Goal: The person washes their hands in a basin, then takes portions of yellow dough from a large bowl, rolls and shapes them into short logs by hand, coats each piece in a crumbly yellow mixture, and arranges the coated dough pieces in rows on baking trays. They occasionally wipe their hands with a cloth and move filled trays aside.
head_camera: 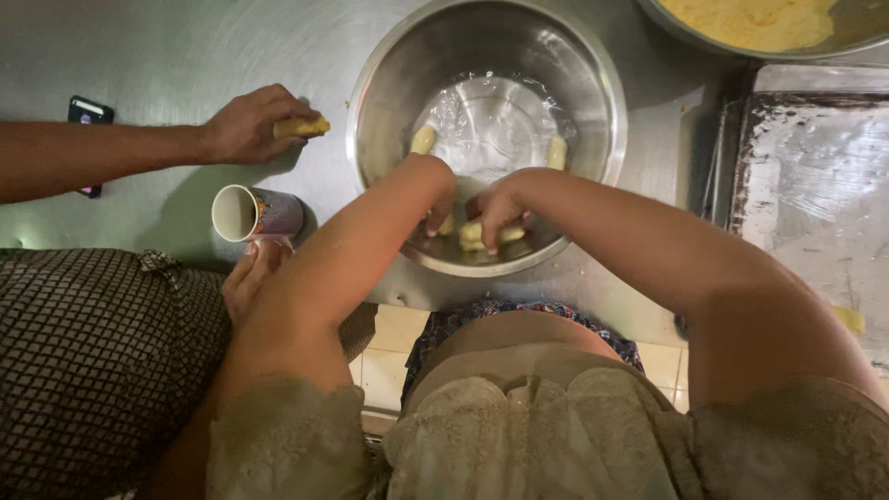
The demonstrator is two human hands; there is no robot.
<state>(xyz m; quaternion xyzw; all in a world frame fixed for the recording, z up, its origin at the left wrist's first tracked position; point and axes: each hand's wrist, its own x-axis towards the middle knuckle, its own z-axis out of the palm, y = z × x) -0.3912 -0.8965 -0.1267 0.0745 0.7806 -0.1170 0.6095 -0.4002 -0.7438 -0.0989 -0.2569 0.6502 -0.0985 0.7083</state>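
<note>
In the head view, both of your hands reach into the steel mixing bowl (593, 102) that sits at the upper middle of the frame on the steel worktop (167, 46). Your left hand (443, 199) curls down at the near wall of the bowl, fingers bent and pressed together around a small pale dough piece (447, 225) of which only a tip shows. Your right hand (497, 206) is just beside it, fingers closed in a pinch on a yellowish dough roll (483, 234) lying against the bowl's near side. Two more dough fingers rest on the bowl's inner wall: one at the left (423, 140), one at the right (556, 153), well apart from each other. At the upper left of the frame, another person's hand (248, 125) is pressed down on a dough roll (301, 127) on the worktop. Just below it a paper cup (257, 213) lies on its side, mouth toward the left. A dark phone (90, 113) lies at the far left. At the top right is the rim of a pan of yellow batter (755, 20), and below it a worn baking tray (815, 176).
</note>
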